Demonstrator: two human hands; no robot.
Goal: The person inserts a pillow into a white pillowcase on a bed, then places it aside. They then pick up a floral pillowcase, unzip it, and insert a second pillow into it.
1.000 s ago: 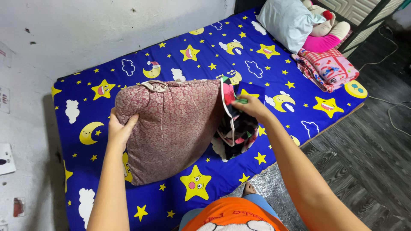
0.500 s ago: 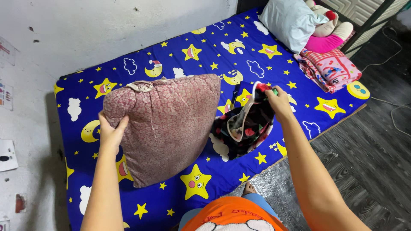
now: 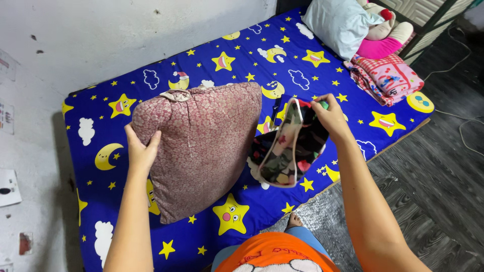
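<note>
Pillow and its cover, held apart over the bed

Left hand (image 3: 142, 151) grips the pink patterned pillow (image 3: 201, 146) by its edge, standing on the star-print bed (image 3: 242, 65); right hand (image 3: 330, 117) pinches the dark floral pillowcase (image 3: 290, 151), hanging open just beside it.

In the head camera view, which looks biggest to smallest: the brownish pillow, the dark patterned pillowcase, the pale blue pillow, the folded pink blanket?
1. Brownish pillow, held nearest the camera.
2. Dark patterned pillowcase.
3. Pale blue pillow and folded pink blanket look alike; both lie farther off, so no ranking.

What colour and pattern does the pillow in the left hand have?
The pillow is dusty pink with a small floral print, seen best in the head view.
</note>
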